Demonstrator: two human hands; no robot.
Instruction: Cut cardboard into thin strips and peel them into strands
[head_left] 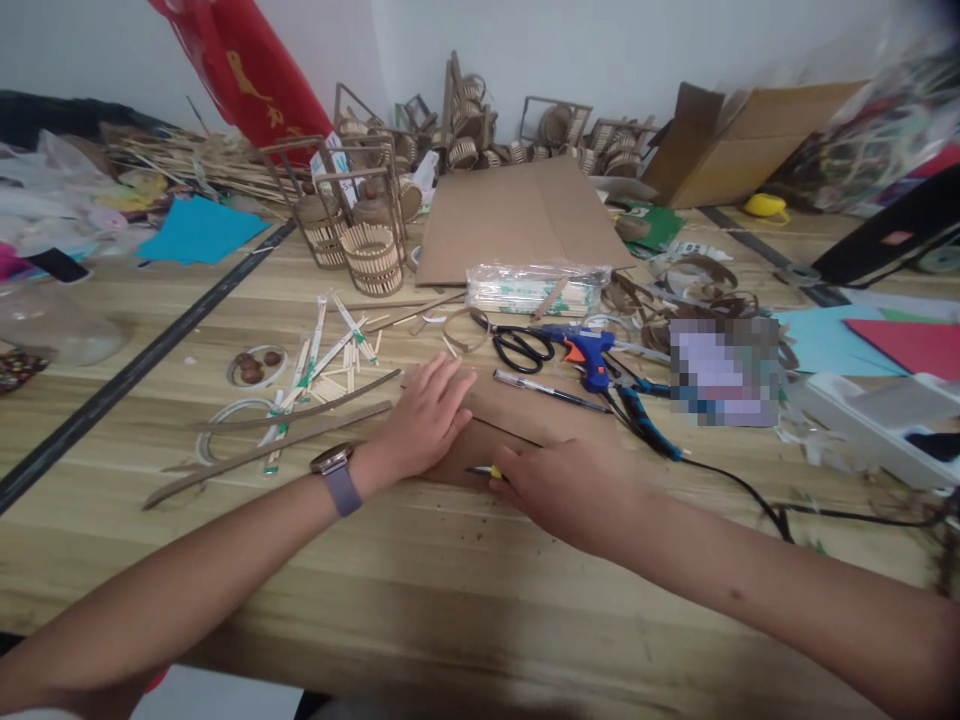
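My left hand [421, 420] lies flat with fingers extended on the left part of a brown cardboard piece [450, 455]. In my right hand [559, 490] is a small yellow-handled knife [495, 472], its dark blade pointing left over the cardboard. A dark slit or edge runs across the cardboard above the blade. A clear pen [551, 390] rests on the cardboard's far part. Just beyond are black-handled scissors [521, 347] and a blue glue gun [591, 355]. Part of the knife's handle is hidden inside my right hand.
Thin sticks [337, 365] and dark strips [277, 440] lie at the left. Farther back stand a slatted basket [373, 262] and a large cardboard sheet [525, 215]. Blue-handled pliers [645, 425], a black cable [739, 490] and a white power strip [862, 425] are at the right.
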